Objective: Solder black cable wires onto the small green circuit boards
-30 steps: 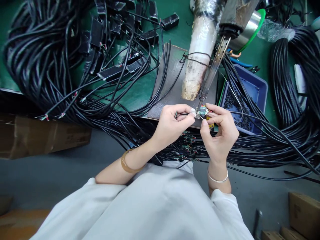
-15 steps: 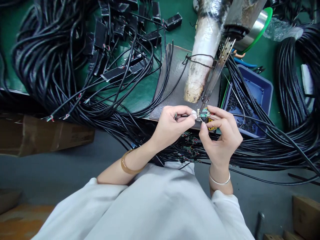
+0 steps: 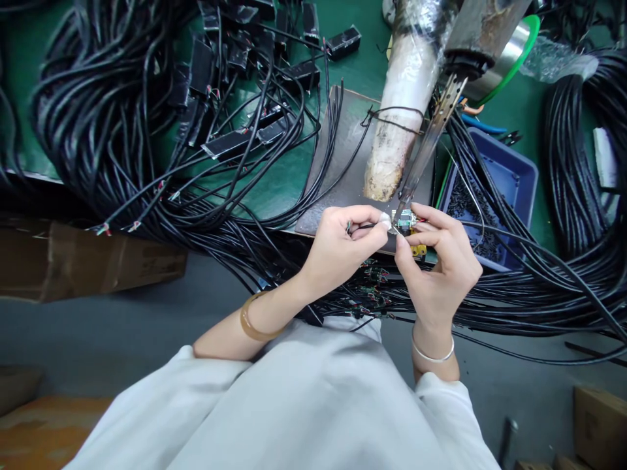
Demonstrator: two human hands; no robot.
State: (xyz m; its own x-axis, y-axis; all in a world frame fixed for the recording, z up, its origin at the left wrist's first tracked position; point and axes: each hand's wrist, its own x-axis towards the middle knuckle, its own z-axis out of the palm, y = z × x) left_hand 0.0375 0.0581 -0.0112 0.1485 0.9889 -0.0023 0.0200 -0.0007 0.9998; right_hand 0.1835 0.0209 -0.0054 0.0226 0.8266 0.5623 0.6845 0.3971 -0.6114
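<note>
My left hand (image 3: 343, 248) pinches a thin black cable (image 3: 365, 226), its fingertips at the left edge of a small green circuit board (image 3: 405, 220). The board is between my two hands, and my right hand (image 3: 438, 254) has thumb and fingers closed around its right side and a thin wire. The tip of a soldering iron (image 3: 420, 156) comes down from above onto the board's upper left. A yellow piece (image 3: 418, 250) shows just below the board, partly behind my right fingers. Fine wire ends at the fingertips are too small to tell apart.
Black cable bundles (image 3: 93, 124) cover the left, with black boxes (image 3: 230, 142) on them. A white wrapped tube (image 3: 399, 124) hangs over a grey plate (image 3: 337, 153). A blue tray (image 3: 526, 189) holds small black pieces; a solder spool (image 3: 514, 62) and more cables (image 3: 568, 163) lie right.
The whole view has shifted slightly, so hands and bench appear a little further right. Both hands keep their grips, and the board sits slightly differently under the iron tip.
</note>
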